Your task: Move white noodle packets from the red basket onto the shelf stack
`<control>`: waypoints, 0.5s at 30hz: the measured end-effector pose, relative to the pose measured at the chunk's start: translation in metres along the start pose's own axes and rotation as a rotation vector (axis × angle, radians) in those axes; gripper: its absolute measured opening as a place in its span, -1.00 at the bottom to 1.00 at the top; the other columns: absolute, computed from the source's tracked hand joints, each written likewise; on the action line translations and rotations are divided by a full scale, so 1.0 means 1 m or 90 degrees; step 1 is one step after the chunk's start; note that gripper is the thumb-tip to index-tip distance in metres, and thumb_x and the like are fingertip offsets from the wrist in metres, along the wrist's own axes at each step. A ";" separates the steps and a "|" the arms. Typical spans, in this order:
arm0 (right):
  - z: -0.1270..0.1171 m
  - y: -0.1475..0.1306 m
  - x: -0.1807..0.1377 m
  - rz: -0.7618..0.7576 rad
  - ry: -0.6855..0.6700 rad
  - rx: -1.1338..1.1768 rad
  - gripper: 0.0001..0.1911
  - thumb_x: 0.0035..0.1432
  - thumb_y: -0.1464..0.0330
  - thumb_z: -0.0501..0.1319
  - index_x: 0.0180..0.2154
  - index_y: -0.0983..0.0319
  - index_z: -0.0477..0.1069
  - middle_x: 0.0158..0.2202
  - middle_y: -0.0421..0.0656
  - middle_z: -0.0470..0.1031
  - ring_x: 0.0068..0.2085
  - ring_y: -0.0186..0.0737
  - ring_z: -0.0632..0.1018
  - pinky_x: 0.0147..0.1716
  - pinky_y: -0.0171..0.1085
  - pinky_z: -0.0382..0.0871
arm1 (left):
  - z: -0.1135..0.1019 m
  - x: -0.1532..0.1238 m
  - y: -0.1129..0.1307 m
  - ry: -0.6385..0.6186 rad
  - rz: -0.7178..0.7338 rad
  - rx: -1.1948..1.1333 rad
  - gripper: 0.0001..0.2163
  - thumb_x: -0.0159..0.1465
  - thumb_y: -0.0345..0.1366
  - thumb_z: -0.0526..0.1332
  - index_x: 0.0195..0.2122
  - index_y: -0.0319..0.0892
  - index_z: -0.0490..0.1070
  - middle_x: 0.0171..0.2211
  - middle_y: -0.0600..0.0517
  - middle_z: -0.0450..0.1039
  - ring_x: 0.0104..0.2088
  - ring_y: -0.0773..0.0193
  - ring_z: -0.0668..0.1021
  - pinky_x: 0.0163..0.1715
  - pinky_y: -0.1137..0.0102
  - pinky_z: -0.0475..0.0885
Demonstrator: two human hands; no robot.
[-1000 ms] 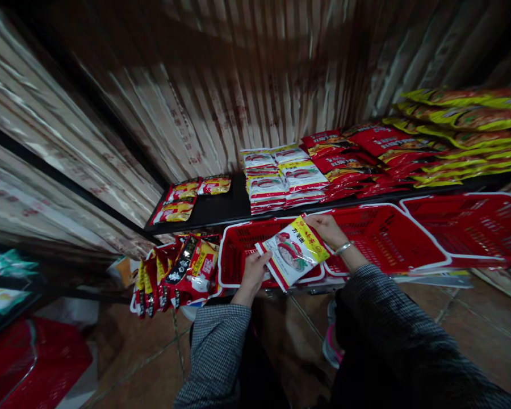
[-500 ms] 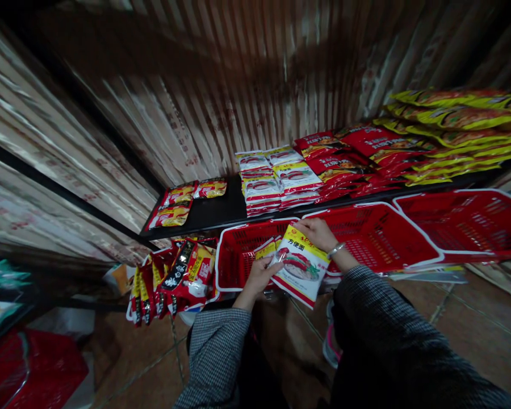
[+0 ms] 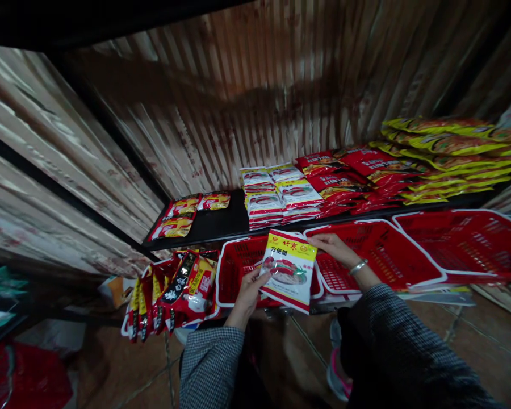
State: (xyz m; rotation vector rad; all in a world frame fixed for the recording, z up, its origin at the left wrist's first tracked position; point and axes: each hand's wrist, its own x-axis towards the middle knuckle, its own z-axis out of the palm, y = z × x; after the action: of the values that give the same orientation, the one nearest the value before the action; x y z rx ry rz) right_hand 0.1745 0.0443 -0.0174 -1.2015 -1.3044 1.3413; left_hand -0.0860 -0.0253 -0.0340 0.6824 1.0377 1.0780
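Both hands hold one white noodle packet (image 3: 288, 270) with a yellow top band and a red picture, upright over a red basket (image 3: 237, 264). My left hand (image 3: 250, 291) grips its lower left edge, fingers closed round it. My right hand (image 3: 332, 245), with a bracelet at the wrist, pinches the upper right corner. Matching white packets (image 3: 276, 192) lie stacked on the black shelf (image 3: 221, 213) just behind.
Two more red baskets (image 3: 383, 255) (image 3: 464, 238) line the shelf front. Red packets (image 3: 344, 176) and yellow packets (image 3: 447, 147) are piled to the right, small red-yellow packets (image 3: 183, 211) on the left. A basket full of packets (image 3: 170, 289) stands at the lower left. Tiled floor below.
The packet has been turned from a tilted to an upright position, its yellow band now on top. The view has dropped slightly, so the shelf sits lower in the frame.
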 end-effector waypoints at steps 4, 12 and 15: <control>0.005 0.002 0.000 0.017 0.020 0.063 -0.59 -0.30 0.00 0.41 -0.56 0.20 0.54 -0.55 -0.19 0.55 -0.50 -0.22 0.50 -0.44 -0.22 0.40 | 0.006 -0.001 -0.002 -0.014 -0.013 -0.008 -0.54 -0.18 -0.21 0.50 -0.23 -0.26 0.57 -0.39 -0.07 0.60 -0.36 0.15 0.60 -0.19 0.26 0.45; 0.014 -0.001 0.008 0.030 0.111 0.194 -0.59 -0.36 0.02 0.45 -0.58 0.21 0.52 -0.55 -0.16 0.56 -0.52 -0.23 0.52 -0.46 -0.25 0.39 | 0.022 0.001 -0.003 -0.005 -0.027 -0.059 -0.53 -0.27 -0.25 0.53 -0.28 -0.25 0.57 -0.41 -0.03 0.60 -0.42 0.23 0.59 -0.23 0.31 0.46; 0.017 -0.004 0.008 0.039 0.082 0.239 -0.60 -0.34 0.02 0.45 -0.56 0.20 0.52 -0.51 -0.15 0.58 -0.49 -0.21 0.54 -0.43 -0.24 0.41 | 0.020 -0.002 0.002 -0.003 -0.026 -0.071 -0.55 -0.27 -0.26 0.53 -0.30 -0.23 0.57 -0.43 -0.02 0.60 -0.44 0.26 0.59 -0.27 0.35 0.47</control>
State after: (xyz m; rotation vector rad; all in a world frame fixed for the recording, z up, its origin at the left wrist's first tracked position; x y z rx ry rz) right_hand 0.1567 0.0504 -0.0139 -1.0510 -0.8818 1.4495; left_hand -0.0681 -0.0258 -0.0240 0.5716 0.9757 1.0898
